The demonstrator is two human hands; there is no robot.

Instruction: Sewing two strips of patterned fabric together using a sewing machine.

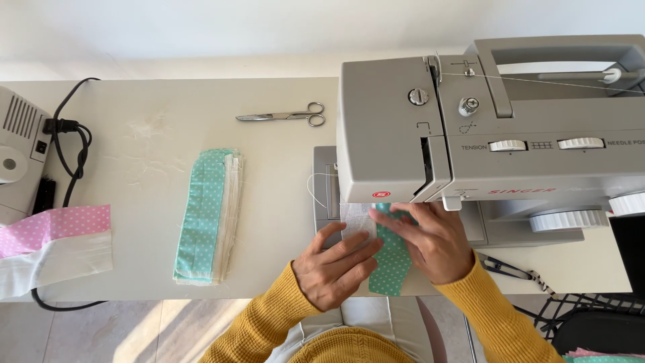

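Observation:
A strip of teal polka-dot fabric (390,265) lies with a white piece (356,218) on the bed of a grey sewing machine (470,134), running under its head. My left hand (334,265) presses flat on the fabric's left side, fingers spread toward the needle area. My right hand (433,242) rests on the fabric's right side, fingertips pinching its upper end just below the machine head. The needle and presser foot are hidden by the machine. Both sleeves are mustard yellow.
A stack of teal dotted and white fabric strips (209,215) lies mid-table. Metal scissors (285,115) lie behind it. Pink dotted and white fabric (50,245) hangs at the left edge by a grey device (19,154) with a black cable (70,144). Small snips (507,269) lie right.

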